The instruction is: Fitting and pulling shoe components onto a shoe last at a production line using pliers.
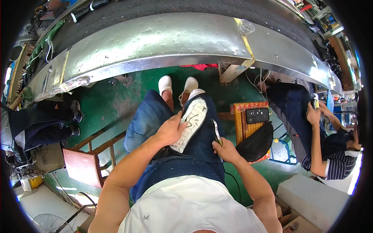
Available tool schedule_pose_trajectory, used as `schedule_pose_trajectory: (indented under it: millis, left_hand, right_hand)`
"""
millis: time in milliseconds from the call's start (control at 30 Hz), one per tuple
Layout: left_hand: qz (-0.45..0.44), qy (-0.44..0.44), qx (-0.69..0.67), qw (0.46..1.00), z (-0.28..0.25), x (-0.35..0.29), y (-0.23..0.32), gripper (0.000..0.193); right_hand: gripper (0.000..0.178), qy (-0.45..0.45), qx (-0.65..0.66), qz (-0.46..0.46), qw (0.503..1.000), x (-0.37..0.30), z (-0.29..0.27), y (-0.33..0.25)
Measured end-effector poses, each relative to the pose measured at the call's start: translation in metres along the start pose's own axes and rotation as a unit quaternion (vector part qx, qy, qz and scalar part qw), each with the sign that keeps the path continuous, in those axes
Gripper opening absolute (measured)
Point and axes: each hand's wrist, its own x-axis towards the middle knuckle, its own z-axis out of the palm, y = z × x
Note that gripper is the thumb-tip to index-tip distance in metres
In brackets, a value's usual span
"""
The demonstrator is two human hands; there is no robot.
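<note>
Head view shows our left hand (169,130) closed around a white textured shoe sole with a dark blue upper (193,123), pressing it sole-up against our right thigh, seemingly to steady it. Our right hand (225,150) is curled around a pair of metal pliers or snips (215,133), the tip just beside the shoe's edge. We sit in blue denim shorts (149,118) under a long curved metal workbench (163,42). To our right, a stool with an orange patterned cushion (248,112) carries a black rectangular device (257,115). On the bench, a clear plastic cup (245,27) stands; we cannot tell what it holds.
</note>
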Motion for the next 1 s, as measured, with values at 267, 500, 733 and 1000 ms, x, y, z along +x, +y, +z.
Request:
schedule_pose_trajectory:
  millis: [267, 500, 733, 1000]
  left_hand:
    - [0.025, -0.109, -0.285, 0.952, -0.016, 0.000, -0.046, 0.043]
    - [0.051, 0.077, -0.060, 0.994, -0.010, -0.015, -0.005, 0.038]
    - [-0.084, 0.138, -0.107, 0.981, -0.010, -0.013, 0.003, 0.034]
    - [0.073, 0.204, -0.045, 0.975, 0.008, -0.020, 0.003, 0.023]
  right_hand:
    - [0.023, -0.011, -0.009, 0.035, 0.999, -0.010, 0.001, -0.009]
    - [0.028, 0.013, 0.007, 0.009, 1.000, -0.012, 0.004, 0.001]
    - [0.029, 0.019, -0.009, 0.022, 1.000, -0.020, 0.003, -0.001]
    - [0.029, 0.020, -0.003, 0.016, 1.000, -0.024, 0.002, 0.005]
